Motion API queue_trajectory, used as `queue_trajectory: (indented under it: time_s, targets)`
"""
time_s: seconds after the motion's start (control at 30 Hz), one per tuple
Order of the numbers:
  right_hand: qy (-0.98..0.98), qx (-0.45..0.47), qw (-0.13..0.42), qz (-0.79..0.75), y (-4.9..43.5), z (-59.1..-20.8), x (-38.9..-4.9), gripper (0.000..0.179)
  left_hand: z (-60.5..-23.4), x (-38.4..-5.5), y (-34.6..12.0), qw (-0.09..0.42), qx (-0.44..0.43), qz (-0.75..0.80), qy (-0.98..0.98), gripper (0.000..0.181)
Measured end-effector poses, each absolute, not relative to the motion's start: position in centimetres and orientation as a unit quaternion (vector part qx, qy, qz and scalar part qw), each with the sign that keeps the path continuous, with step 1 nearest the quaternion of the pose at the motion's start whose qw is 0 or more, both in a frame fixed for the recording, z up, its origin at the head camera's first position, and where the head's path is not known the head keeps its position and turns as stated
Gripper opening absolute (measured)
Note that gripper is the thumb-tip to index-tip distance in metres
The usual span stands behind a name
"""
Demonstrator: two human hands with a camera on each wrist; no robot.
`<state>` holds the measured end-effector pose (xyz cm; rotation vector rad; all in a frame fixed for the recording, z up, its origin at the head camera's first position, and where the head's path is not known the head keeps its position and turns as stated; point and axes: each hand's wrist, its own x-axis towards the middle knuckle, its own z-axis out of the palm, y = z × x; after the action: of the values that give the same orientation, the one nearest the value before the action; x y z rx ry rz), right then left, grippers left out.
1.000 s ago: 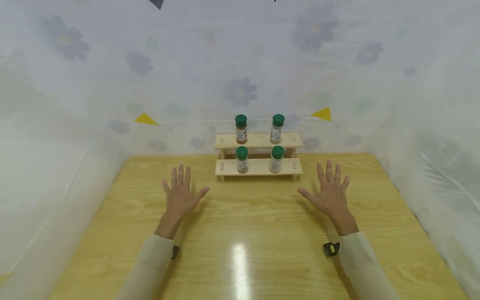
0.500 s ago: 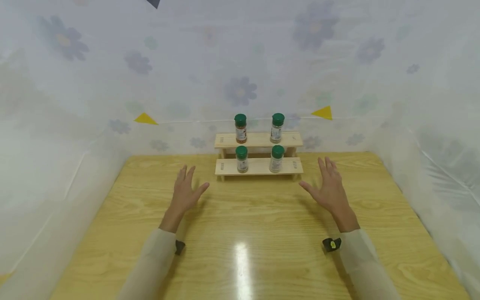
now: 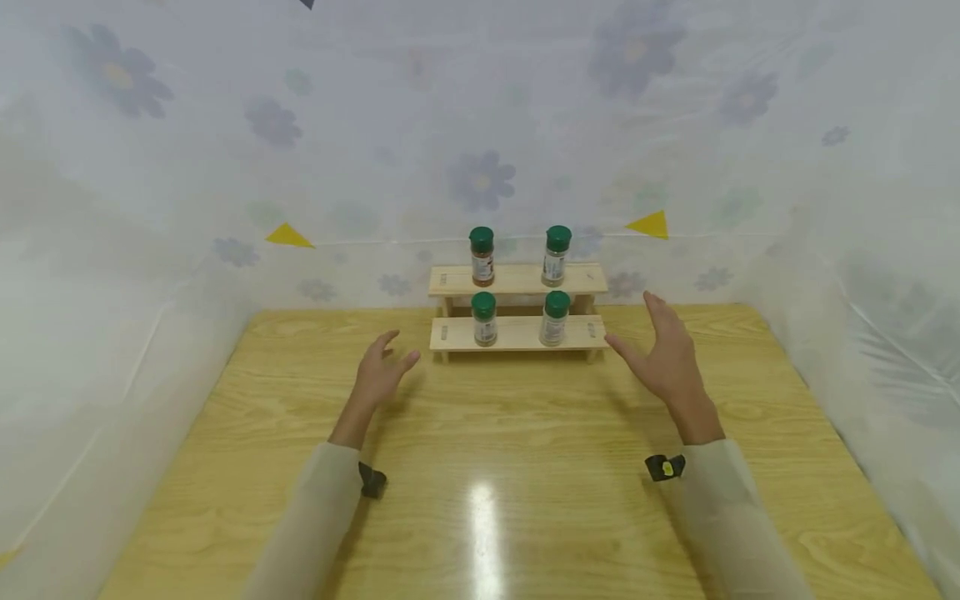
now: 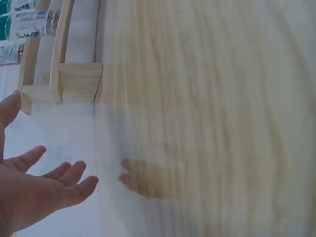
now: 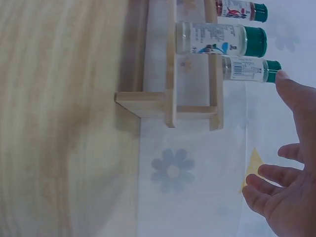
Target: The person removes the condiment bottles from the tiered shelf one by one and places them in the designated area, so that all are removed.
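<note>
A two-step wooden rack (image 3: 517, 333) stands at the back of the table, bearing several green-capped spice jars. On the upper step are a jar with reddish contents (image 3: 482, 258) and a paler jar (image 3: 555, 257). The lower step carries a left jar (image 3: 484, 320) and a right jar (image 3: 554, 318). My left hand (image 3: 377, 371) hovers left of the rack, fingers relaxed and slightly bent, holding nothing. To the rack's right, my right hand (image 3: 667, 354) is raised with thumb spread from the fingers, also holding nothing; its thumb points toward the lower step's right end.
The wood-grain table (image 3: 487, 442) is enclosed by pale flower-printed sheeting (image 3: 480, 100) at the back and sides. Yellow triangles (image 3: 649, 225) mark the back sheet on both sides of the rack. A dark strap piece (image 3: 665, 467) shows at the right wrist.
Both hands have turned from palms-down with spread fingers to palms facing inward. The right hand has moved slightly forward; the left fingers have bent a little. The jars and rack stay put.
</note>
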<state>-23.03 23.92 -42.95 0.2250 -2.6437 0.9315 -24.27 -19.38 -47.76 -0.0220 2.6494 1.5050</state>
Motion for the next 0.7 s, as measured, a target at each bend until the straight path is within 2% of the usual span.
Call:
queue_trajectory:
  time_s: [0.23, 0.33, 0.53, 0.7]
  targets:
    - [-0.913, 0.088, 0.216, 0.336, 23.6, -41.3, -24.0, 0.078, -46.4, -24.6, -18.8, 0.081, -0.006, 0.588, 0.805, 0.066]
    - [-0.906, 0.085, 0.214, 0.356, 23.3, -40.5, -24.7, 0.076, -46.5, -25.0, -18.5, 0.09, 0.003, 0.606, 0.791, 0.064]
    - [-0.9, 0.066, 0.19, 0.387, 22.8, -39.5, -26.0, 0.075, -48.6, -26.5, -18.3, 0.075, 0.03, 0.626, 0.775, 0.057]
    - [-0.898, 0.071, 0.197, 0.386, 22.2, -39.0, -26.9, 0.073, -48.8, -27.0, -17.5, 0.077, 0.04, 0.66, 0.746, 0.052]
